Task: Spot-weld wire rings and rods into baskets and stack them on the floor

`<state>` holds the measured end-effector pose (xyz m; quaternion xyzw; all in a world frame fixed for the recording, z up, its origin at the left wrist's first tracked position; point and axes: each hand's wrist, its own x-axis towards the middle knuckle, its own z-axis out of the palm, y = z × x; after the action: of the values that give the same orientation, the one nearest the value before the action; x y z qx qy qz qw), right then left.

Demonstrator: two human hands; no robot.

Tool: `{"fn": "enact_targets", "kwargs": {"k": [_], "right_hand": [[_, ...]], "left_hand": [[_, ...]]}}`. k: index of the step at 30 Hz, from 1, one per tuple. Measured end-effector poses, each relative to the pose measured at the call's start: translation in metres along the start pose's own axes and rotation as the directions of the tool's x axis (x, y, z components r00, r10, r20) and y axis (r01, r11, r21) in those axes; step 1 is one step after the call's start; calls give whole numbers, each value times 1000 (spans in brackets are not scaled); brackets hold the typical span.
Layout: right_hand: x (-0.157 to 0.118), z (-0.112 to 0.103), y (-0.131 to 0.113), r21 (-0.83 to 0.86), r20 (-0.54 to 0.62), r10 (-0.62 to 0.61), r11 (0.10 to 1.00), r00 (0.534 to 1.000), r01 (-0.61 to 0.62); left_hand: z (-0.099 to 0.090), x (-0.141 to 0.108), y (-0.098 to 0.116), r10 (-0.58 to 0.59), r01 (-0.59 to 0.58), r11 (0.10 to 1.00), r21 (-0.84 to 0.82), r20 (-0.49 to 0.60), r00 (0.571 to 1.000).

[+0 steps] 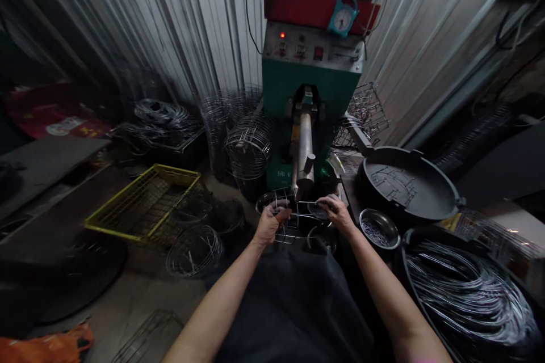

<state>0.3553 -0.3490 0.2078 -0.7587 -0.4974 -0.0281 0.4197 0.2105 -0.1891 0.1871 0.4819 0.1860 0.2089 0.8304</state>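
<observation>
Looking down from head height, we see our dark apron (293,300) nearest, with 2 bare forearms reaching past it. On the floor at lower left lies an orange cloth (46,346). At lower right, a big coil of shiny wire (464,283) fills a dark tub (405,255).

Our 2 hands are a little apart, in front of the green machine. The left hand (272,222) is closed on a wire frame (286,232), which sits just below the machine's metal arm (305,150). The right hand (335,211) pinches a thin rod (305,202) that points left, its end near the arm's tip; we cannot tell whether they touch.

Right of our right hand, a metal bowl (385,218) holds small metal pieces, and behind it a large black pan (430,195) holds wire grids. To our left, round wire baskets (195,252) stand beside a yellow crate (114,231).

Farther off, more wire baskets (249,147) crowd the left side of the green machine (276,96). Its panel shows 1 lit red lamp (282,35), and a blue clock (343,18) hangs above. Corrugated metal walls (183,22) stand farthest back.
</observation>
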Motion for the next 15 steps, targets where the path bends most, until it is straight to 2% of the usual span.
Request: {"fn": "enact_targets", "kwargs": {"k": [11, 15], "right_hand": [[-3, 6, 5, -4, -45, 31, 999, 998, -31], [-8, 3, -14, -94, -103, 51, 994, 993, -61]], "left_hand": [[-5, 2, 2, -71, 70, 997, 39, 12, 997], [-6, 3, 2, -70, 69, 997, 35, 8, 998]]}}
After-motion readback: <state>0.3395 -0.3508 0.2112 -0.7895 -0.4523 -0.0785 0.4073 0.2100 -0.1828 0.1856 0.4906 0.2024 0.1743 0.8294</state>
